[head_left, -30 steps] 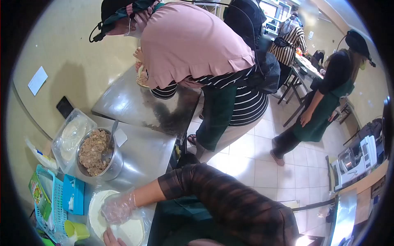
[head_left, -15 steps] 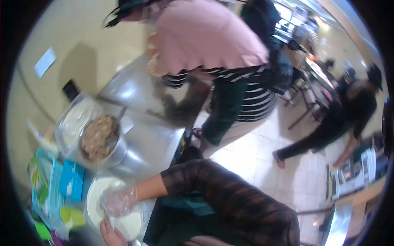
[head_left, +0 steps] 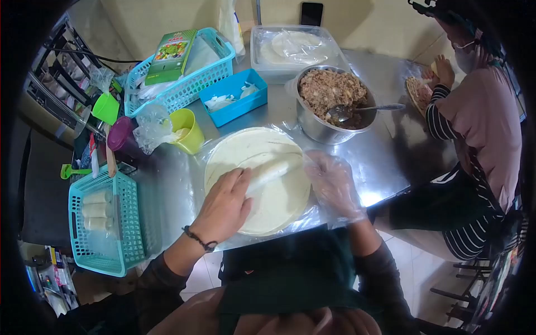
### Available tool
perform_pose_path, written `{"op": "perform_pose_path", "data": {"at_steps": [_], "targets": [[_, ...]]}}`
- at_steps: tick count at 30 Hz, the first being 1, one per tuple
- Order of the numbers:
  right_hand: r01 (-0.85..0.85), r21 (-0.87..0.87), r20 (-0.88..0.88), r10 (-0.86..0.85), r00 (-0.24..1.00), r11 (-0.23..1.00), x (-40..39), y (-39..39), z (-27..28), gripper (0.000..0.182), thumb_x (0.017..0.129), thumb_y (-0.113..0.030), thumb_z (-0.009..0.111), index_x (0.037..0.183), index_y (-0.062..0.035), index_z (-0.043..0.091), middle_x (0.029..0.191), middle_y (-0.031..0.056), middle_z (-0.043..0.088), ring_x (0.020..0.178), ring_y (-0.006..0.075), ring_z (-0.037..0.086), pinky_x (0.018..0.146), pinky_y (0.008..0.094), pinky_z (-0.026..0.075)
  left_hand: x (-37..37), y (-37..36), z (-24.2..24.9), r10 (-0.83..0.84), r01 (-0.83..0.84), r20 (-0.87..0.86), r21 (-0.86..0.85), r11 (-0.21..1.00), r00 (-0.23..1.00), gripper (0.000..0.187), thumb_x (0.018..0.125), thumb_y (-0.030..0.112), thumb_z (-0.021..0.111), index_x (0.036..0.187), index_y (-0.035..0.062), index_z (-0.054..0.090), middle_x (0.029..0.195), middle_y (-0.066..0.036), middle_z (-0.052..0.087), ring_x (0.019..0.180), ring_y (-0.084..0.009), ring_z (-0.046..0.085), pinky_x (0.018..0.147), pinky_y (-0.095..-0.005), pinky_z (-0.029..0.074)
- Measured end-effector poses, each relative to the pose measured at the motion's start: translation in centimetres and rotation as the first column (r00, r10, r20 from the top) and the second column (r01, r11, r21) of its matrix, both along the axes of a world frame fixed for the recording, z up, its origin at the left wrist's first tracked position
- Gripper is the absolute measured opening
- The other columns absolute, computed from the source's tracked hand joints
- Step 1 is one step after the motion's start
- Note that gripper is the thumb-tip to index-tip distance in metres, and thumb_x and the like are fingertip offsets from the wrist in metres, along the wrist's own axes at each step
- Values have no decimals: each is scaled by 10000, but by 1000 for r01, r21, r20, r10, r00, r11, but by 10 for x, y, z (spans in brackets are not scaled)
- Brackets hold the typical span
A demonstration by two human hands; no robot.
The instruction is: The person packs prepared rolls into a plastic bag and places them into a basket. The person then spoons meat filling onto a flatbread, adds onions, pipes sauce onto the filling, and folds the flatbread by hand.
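Observation:
A stack of round, pale spring roll wrappers (head_left: 273, 215) lies on clear plastic in front of me. Across its middle rests a rolled spring roll (head_left: 273, 172), slanting up to the right. My left hand (head_left: 226, 204), bare with a dark bracelet at the wrist, has its fingers closed on the roll's lower left end. My right hand (head_left: 334, 184), in a clear plastic glove, is curled at the upper right end, its fingertips partly hidden by the shiny glove. Behind it stands a metal pot of brown filling (head_left: 329, 92) with a spoon (head_left: 340, 113) in it.
Rolled pieces fill part of a turquoise basket (head_left: 131, 229) at left. A blue box (head_left: 237, 103), yellow-green cup (head_left: 190, 128), another turquoise basket (head_left: 195, 84) and a plastic tub (head_left: 262, 61) line the back. At right a person in pink (head_left: 491, 128) works at the same metal table.
My view has swung from tilted toward the room to straight down at the table. Both hands are now at the spring roll on the wrapper stack.

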State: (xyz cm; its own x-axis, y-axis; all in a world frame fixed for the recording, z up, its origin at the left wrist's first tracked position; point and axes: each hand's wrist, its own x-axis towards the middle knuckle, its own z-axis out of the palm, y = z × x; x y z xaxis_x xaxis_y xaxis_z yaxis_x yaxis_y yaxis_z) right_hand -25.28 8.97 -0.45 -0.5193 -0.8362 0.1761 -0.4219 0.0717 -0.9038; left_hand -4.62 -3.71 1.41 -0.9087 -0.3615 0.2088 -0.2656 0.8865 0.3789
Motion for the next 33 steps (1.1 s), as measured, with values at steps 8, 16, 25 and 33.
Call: {"op": "perform_pose_path", "data": {"at_steps": [8, 16, 25, 33], "targets": [[101, 337, -240, -18, 971, 936, -5, -23, -1, 233, 825, -201, 598, 866, 28, 615, 793, 207, 624, 690, 267, 606, 647, 360, 462, -48, -9, -17, -107, 107, -8, 113, 988, 994, 487, 780, 116, 592, 1230, -10, 458, 1184, -218, 482, 1090, -379, 466, 934, -411, 400], [85, 10, -395, -74, 916, 996, -2, -26, -18, 64, 751, -77, 588, 764, -18, 565, 675, 177, 553, 654, 332, 568, 603, 375, 447, -58, -10, -21, -163, 172, -83, 108, 979, 983, 429, 775, 145, 604, 1152, -32, 503, 998, -171, 510, 971, -337, 483, 853, -407, 416], [-51, -37, -393, 32, 919, 998, 18, -25, -5, 133, 767, -39, 522, 896, -10, 540, 758, 189, 561, 750, 389, 563, 657, 454, 437, -69, -24, -22, -212, 236, -145, 176, 956, 967, 357, 747, 143, 616, 1072, 9, 550, 1024, -167, 531, 948, -335, 505, 824, -405, 415], [-276, 1, -447, 248, 860, 961, 18, -24, -11, 190, 858, -52, 540, 1036, 8, 572, 926, 133, 616, 848, 221, 605, 735, 316, 466, -70, -39, -23, -168, 229, -191, 366, 902, 967, 356, 730, 68, 569, 1073, -23, 589, 855, -169, 590, 799, -317, 572, 744, -376, 460]]}}
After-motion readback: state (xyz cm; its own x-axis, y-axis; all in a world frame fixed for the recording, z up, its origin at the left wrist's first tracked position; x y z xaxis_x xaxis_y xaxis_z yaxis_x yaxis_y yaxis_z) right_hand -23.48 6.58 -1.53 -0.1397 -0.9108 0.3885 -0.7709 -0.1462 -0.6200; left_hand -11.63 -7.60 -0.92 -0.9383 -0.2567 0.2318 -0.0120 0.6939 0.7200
